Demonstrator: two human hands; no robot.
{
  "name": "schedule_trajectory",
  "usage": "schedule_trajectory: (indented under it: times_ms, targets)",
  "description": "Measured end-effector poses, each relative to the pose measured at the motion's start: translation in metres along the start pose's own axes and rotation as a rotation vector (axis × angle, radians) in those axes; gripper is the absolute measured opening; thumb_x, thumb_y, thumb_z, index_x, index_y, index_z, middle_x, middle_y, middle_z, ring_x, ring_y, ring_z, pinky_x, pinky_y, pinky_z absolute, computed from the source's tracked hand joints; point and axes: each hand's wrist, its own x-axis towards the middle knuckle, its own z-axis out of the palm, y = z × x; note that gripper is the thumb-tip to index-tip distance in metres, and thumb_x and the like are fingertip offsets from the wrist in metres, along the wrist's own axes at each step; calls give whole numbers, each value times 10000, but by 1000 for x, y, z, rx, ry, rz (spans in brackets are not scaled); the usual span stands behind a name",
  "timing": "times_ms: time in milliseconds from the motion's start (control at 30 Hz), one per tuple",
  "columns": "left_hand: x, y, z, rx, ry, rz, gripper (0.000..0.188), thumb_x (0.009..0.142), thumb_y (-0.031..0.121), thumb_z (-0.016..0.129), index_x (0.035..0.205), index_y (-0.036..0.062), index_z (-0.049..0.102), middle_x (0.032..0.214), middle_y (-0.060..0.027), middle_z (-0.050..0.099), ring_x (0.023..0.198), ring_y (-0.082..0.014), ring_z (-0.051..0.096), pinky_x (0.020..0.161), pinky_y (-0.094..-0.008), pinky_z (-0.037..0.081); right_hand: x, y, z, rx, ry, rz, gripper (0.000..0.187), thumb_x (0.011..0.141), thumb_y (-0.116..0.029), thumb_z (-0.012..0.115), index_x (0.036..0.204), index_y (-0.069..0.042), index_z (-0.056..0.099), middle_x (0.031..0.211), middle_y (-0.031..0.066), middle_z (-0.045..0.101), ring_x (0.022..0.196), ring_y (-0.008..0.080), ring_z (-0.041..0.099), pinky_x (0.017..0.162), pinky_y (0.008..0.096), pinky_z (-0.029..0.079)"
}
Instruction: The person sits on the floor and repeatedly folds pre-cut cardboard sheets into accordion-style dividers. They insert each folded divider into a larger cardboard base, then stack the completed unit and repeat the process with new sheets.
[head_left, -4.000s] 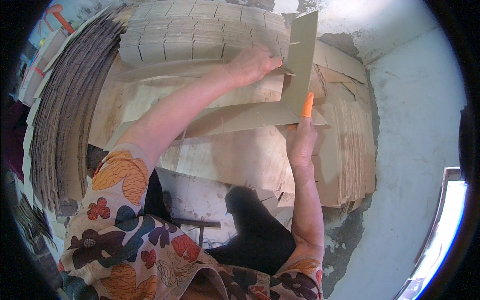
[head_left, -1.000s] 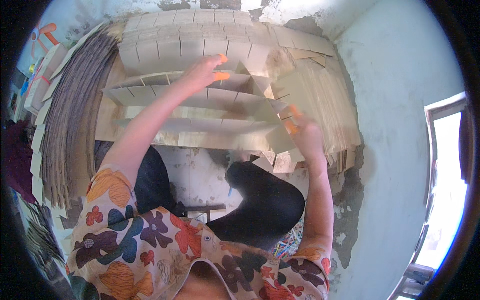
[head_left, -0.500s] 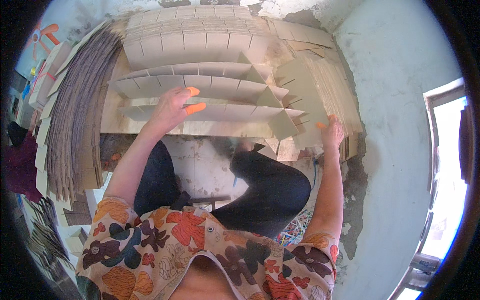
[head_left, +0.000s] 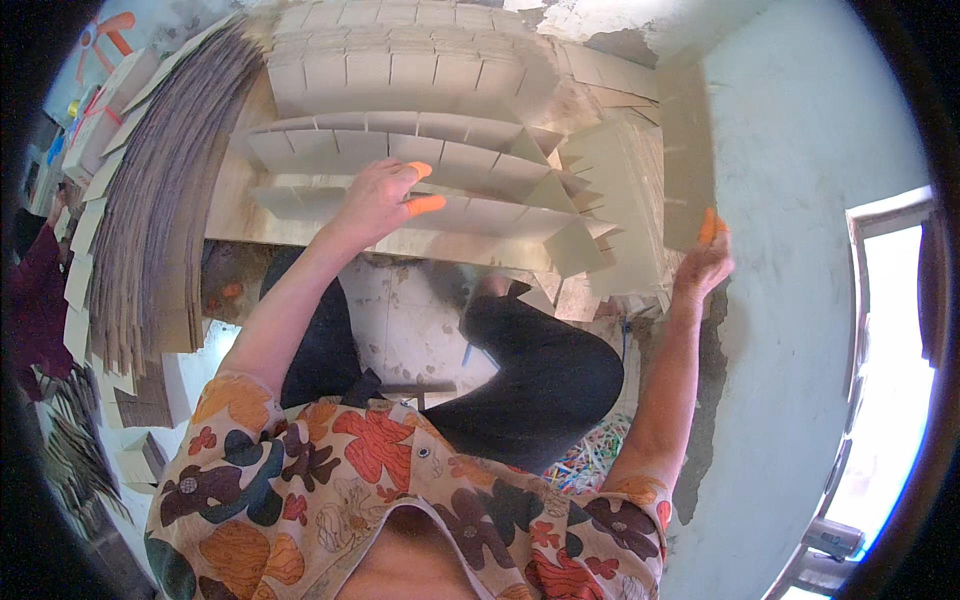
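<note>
Three long slotted cardboard strips stand on edge across the wooden board point(head_left: 225, 220); the nearest strip point(head_left: 490, 217) and the one behind it point(head_left: 360, 150) lie closest to my left hand point(head_left: 378, 207). That hand hovers over them, its two orange-covered fingertips spread apart with nothing visible between them. Short cross pieces point(head_left: 575, 248) are fitted near the strips' right ends. My right hand point(head_left: 706, 266) pinches the lower end of a slotted cardboard strip point(head_left: 688, 150), held upright beside the wall. Left of it lies a stack of similar strips point(head_left: 620, 190).
Tall piles of cardboard strips point(head_left: 170, 190) line the left side, and more rows point(head_left: 400, 80) lie at the back. A pale wall point(head_left: 790, 200) closes off the right. My bent legs point(head_left: 540, 380) are below the board, near coloured scraps point(head_left: 592, 455).
My right hand has lifted a strip off the right-hand stack and moved right, toward the wall. My left hand has shifted a little to the right, fingers still apart. The view has tilted slightly.
</note>
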Motion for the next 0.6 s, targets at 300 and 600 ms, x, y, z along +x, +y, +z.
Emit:
schedule_trajectory:
  times_ms: [300, 600]
  targets:
    - [5, -5, 25, 1, -118, 26, 215, 760, 209, 699, 853, 40, 606, 731, -146, 623, 728, -332, 603, 618, -431, 471, -17, -95, 3, 334, -324, -423, 430, 799, -113, 706, 1190, 16, 580, 962, 162, 670, 792, 175, 613, 708, 293, 488]
    - [-2, -7, 33, 29, -116, -8, 184, 752, 220, 705, 787, 65, 612, 700, -119, 615, 679, -317, 595, 602, -434, 464, -47, -126, 15, 260, -611, -341, 488, 771, -92, 715, 1240, -80, 580, 692, 181, 580, 549, 199, 480, 555, 308, 449]
